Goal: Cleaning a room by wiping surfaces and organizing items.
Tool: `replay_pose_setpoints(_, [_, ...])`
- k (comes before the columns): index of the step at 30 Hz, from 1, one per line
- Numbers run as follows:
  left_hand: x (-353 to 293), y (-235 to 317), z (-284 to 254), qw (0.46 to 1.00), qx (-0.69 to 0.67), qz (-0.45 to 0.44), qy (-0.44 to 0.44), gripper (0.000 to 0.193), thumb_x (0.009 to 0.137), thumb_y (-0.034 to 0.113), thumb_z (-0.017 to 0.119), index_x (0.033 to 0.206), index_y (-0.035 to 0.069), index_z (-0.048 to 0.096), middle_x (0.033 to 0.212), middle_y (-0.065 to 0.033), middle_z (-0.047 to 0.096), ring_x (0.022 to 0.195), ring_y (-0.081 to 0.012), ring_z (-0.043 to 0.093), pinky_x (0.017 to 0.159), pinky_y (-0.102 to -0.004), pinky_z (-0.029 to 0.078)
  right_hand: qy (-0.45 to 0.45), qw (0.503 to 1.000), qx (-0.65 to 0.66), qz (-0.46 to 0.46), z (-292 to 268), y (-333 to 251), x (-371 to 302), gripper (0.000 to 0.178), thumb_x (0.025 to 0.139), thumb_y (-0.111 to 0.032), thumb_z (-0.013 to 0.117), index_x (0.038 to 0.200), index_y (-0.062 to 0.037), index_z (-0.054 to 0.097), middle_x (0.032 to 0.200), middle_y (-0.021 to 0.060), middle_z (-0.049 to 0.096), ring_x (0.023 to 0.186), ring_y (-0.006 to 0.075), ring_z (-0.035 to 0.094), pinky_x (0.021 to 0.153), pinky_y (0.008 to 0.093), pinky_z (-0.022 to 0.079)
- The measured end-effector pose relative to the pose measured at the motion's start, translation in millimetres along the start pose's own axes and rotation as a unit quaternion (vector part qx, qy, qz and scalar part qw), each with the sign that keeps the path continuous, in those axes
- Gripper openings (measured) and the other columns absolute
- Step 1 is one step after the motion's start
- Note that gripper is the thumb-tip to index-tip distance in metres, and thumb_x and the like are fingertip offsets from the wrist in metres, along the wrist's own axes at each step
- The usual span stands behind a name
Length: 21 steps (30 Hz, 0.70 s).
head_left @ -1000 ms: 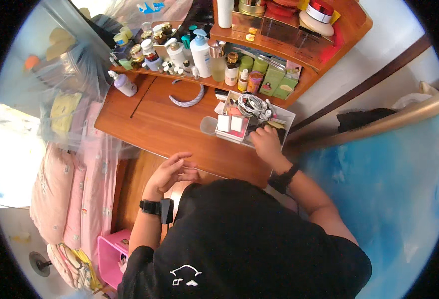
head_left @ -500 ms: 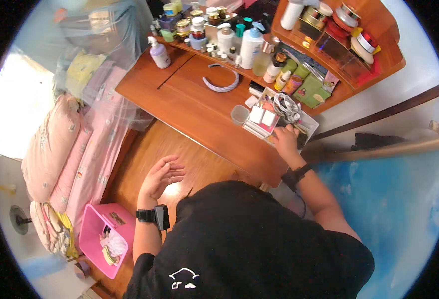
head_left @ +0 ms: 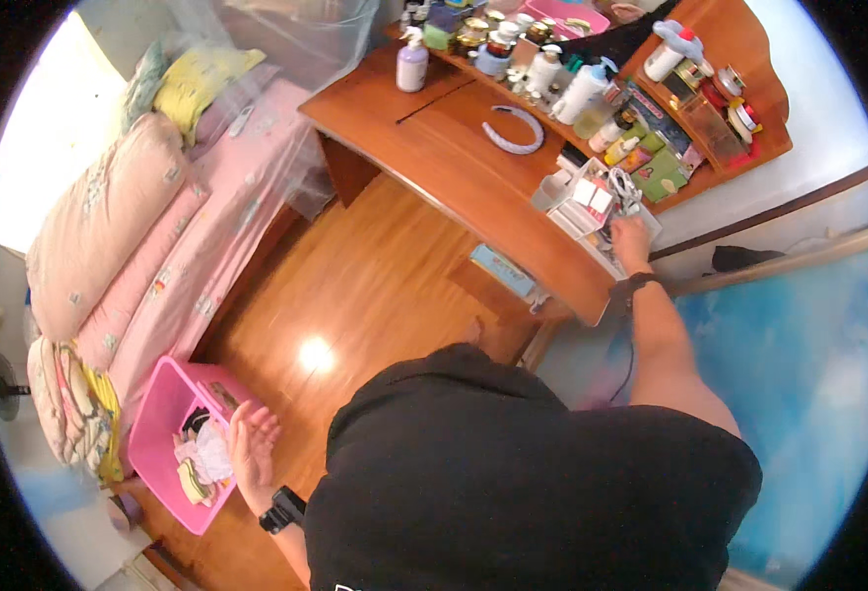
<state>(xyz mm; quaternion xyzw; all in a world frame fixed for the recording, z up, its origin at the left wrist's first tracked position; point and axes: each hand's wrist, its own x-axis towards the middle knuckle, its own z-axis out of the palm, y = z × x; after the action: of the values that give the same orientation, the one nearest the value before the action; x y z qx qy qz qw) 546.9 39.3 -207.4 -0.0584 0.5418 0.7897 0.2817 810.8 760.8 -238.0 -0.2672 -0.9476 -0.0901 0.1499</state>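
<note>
My right hand (head_left: 631,242) reaches into a white storage box (head_left: 606,258) at the right end of the wooden desk. Its fingertips are lost among the box's contents, so whether they hold anything does not show. A bundled white cable (head_left: 625,187) and a white tray with small white packets (head_left: 592,197) lie beside that hand. Over the floor at the left, my left hand (head_left: 254,443) has its fingers stretched and nothing in them. Close to it stands a pink plastic bin (head_left: 150,445) with some folded cloth (head_left: 207,455) inside.
On the brown desk (head_left: 434,163) are a purple pump bottle (head_left: 411,64) and a headband (head_left: 523,133). Bottles and jars crowd its back edge and the shelf (head_left: 764,59). A pink bed (head_left: 227,177) stands left; a blue panel (head_left: 789,394) rises at the right.
The view has shifted, showing more floor between bed and desk. My left hand has moved down and left, close to the pink bin. My right hand stays at the white box.
</note>
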Motion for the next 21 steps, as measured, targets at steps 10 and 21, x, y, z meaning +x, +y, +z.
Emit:
replay_pose_setpoints(10, [-104,-21,-144,0.977,-0.067,0.026,0.203,0.055,0.091,0.039,0.055,0.135,0.009,0.041,0.117,-0.0101,0.054,0.102,-0.0208,0.054,0.088,-0.0355,0.042,-0.226,0.966,0.031,0.122,-11,-199,25,0.030,0.090,-0.034,0.050,0.089,-0.0083,0.064,0.090,0.0189,0.065,0.090,0.0381,0.061,0.077,0.0494,0.049])
replay_pose_setpoints(21, [-205,-88,-243,0.929,-0.016,-0.120,0.351,0.057,0.092,0.047,0.051,0.136,0.012,0.041,0.117,-0.0108,0.054,0.109,-0.0216,0.051,0.095,-0.0379,0.041,-0.268,0.887,0.030,0.375,144,-132,25,0.046,0.095,-0.041,0.038,0.134,-0.0165,0.042,0.143,0.0123,0.036,0.127,0.0339,0.041,0.097,0.0613,0.035])
